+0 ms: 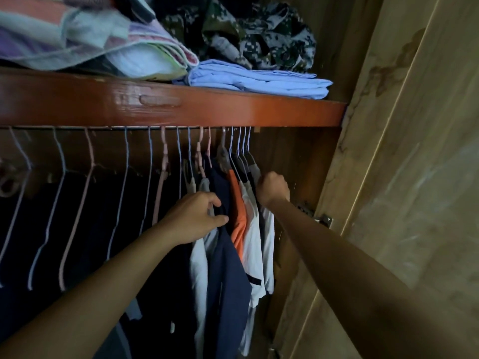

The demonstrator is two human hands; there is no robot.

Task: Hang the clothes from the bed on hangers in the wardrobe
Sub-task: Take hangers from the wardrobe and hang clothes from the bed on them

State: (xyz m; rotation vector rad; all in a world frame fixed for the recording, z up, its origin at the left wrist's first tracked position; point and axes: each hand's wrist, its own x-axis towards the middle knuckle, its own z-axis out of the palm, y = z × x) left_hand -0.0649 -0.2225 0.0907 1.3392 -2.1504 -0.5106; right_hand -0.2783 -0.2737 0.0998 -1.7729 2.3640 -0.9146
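Note:
Both hands reach into the wardrobe. Several shirts hang bunched at the right end of the rail: a navy shirt (228, 275), an orange one (238, 224), a white one (252, 244) and a pale grey one (198, 265). My left hand (194, 218) pinches the shoulder of the navy shirt between thumb and fingers. Curled into a fist, my right hand (273, 189) grips the shoulder of the rightmost hung garments near the wardrobe's side wall. Several bare wire hangers (121, 203) in pink and blue hang along the left of the rail.
A red-brown shelf (233, 110) runs above the rail, stacked with folded blue cloth (259, 81), camouflage clothing (259, 37) and striped bedding (77, 35). The open wardrobe door (414, 177) stands close at the right, with a metal hinge (322, 220) by my right forearm.

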